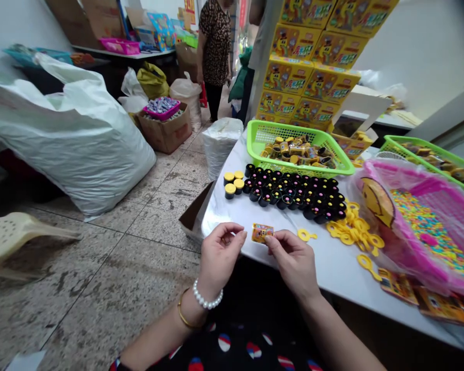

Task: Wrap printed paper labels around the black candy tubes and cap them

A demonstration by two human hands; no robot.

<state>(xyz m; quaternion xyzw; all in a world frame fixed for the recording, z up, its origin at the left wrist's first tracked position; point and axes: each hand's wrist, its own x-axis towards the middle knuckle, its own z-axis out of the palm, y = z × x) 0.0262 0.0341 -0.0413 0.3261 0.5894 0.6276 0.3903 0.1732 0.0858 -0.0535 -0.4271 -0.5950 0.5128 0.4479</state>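
Note:
My right hand [295, 260] pinches a small yellow-orange printed label [261, 233] by its right end, between thumb and fingers, over the table's front edge. My left hand [221, 255] is just left of the label, apart from it. Its thumb and index finger are closed together, and whether anything lies between them is too small to tell. Beyond both hands stand rows of small black cups [290, 188], many with pink or yellow bits inside. Several cups with yellow lids [230, 188] stand at their left end. A yellow ring-ended plastic piece [304, 235] lies right of my right hand.
Behind the cups, a green basket [255, 149] holds labelled cups. At right are a pile of yellow ring pieces [350, 229], a pink basket [421, 180] of colourful pellets and printed sheets [398, 286]. Yellow boxes [294, 77] are stacked behind. A person [215, 46] stands farther off.

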